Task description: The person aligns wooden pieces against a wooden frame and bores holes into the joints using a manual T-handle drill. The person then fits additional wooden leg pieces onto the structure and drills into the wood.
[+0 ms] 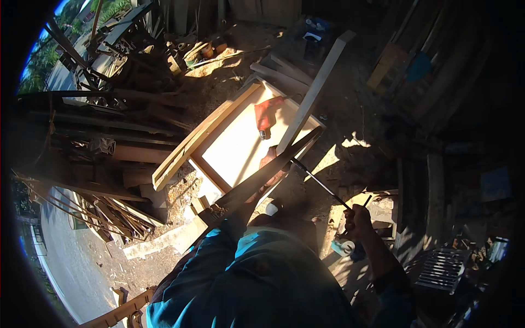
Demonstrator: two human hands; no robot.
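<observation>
My left hand (268, 157) is closed round a long dark wooden board (240, 198), which lies slantwise in front of me. A paler plank (322, 76) meets the board by that hand and runs away to the far right. In my closed right hand (358, 220) is a long thin metal tool (321, 183). Its far end reaches the board just right of my left hand; its exact kind cannot be made out. Beyond the board is a shallow wooden frame with a pale panel (229, 147), and a red power drill (266, 116) lies on it.
Two narrow strips of wood (202, 136) lie along the frame's left side. Scrap timber (126, 208) is heaped at the left. A white and teal round object (343, 249) sits below my right hand, and a slatted metal grate (442, 269) lies at the lower right.
</observation>
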